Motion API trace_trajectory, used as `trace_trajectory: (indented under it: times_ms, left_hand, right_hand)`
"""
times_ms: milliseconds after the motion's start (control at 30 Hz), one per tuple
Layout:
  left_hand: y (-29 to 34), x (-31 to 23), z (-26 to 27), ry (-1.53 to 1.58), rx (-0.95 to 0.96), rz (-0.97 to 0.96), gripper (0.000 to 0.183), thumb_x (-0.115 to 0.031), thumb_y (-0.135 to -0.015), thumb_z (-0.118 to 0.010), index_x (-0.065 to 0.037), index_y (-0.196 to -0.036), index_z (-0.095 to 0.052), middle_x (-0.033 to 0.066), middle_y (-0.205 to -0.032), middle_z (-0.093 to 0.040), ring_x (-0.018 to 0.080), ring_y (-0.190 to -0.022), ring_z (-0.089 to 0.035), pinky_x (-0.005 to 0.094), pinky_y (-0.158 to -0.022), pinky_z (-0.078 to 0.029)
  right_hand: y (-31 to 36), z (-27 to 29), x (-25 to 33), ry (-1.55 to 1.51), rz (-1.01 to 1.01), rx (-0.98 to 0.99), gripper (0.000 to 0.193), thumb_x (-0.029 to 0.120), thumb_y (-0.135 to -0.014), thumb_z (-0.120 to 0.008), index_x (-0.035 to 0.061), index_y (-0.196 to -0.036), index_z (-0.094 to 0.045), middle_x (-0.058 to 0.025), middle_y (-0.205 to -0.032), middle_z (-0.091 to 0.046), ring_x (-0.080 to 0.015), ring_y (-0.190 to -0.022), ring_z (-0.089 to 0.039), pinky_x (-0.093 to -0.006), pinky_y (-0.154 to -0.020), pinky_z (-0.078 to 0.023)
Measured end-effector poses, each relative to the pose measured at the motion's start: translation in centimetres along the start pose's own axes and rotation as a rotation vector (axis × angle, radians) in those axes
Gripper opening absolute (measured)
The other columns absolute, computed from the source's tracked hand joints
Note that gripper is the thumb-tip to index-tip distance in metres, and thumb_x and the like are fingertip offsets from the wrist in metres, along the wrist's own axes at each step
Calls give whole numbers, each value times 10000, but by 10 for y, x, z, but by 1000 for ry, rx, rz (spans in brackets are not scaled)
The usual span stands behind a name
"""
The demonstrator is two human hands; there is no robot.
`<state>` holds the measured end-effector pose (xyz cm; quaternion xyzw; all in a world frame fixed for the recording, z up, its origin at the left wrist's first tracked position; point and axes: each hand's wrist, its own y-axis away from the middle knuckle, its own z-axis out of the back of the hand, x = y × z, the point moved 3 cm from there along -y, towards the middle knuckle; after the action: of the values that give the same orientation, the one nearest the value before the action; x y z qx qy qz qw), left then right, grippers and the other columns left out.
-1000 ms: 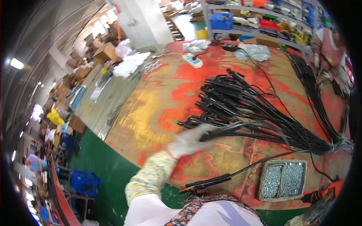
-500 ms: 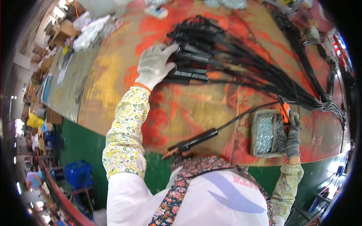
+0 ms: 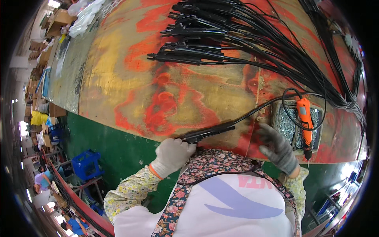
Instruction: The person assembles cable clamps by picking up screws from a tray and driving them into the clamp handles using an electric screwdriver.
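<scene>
My left hand (image 3: 172, 154), in a pale glove, grips the near end of a long black cable part (image 3: 209, 131) lying at the table's front edge. From that part a black cable (image 3: 260, 108) runs off to the right. My right hand (image 3: 278, 148), in a grey glove, hovers with spread fingers at the front edge, just left of a metal tray of screws (image 3: 287, 123). An orange electric screwdriver (image 3: 305, 120) lies across that tray. A large bundle of similar black parts with cables (image 3: 197, 47) lies farther back on the worn red and yellow table (image 3: 130, 91).
Many black cables (image 3: 339, 91) sweep along the table's right side. Below the table on the left stand a blue crate (image 3: 85, 164) and a green floor (image 3: 118, 146). Cardboard boxes and plastic bags (image 3: 75, 21) crowd the far left. Other people are at the lower left.
My left hand has come back from the far bundle to the front edge and taken hold of the single black part. My right hand has let go of the orange screwdriver and moved left.
</scene>
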<state>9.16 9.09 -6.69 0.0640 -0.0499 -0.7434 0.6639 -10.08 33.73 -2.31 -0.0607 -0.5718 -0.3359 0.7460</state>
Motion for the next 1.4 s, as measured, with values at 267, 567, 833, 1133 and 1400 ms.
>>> trace_trajectory:
  times_ms: [267,567,833,1133,1400]
  left_hand:
    - [-50,58,84,294,-283,-89,169,-127,-622,-699,-103,-542,-552,38,-498,-506,243,-445,-483,382,-434,-349]
    - [-131,5,125,1568,-314,342,96,-104,-843,-531,-20,-812,-564,-11,-620,-523,38,-571,-485,217,-508,-384]
    - [-182,-42,144,1469,-458,54,235,-130,-917,-521,4,-1111,-530,45,-801,-553,54,-658,-503,224,-593,-433]
    - [-212,-55,169,1060,-814,-213,375,-31,-869,-547,26,-1231,-465,145,-873,-635,161,-610,-601,247,-588,-481]
    - [-225,-66,161,1101,-788,-205,367,42,-884,-473,54,-1251,-456,133,-1167,-538,135,-945,-544,241,-825,-446]
  right_hand:
    - [-24,-48,-11,-584,-103,275,702,242,-902,-600,69,-1447,-193,-123,-1329,-434,-183,-1139,-476,-299,-944,-417]
    - [-120,32,65,-1120,446,-454,585,338,-908,-562,47,-1343,-301,-183,-1253,-461,-257,-1112,-537,-328,-878,-506]
    - [-95,88,100,-1192,459,-434,316,375,-883,-605,89,-1013,-569,15,-714,-549,-89,-601,-526,-234,-518,-466]
    - [-99,112,89,-1347,472,-587,174,250,-910,-586,92,-898,-514,-5,-721,-497,-74,-571,-469,-221,-469,-424]
    - [-103,109,76,-1239,309,-728,166,221,-918,-565,75,-935,-491,-8,-716,-497,-76,-574,-484,-226,-466,-450]
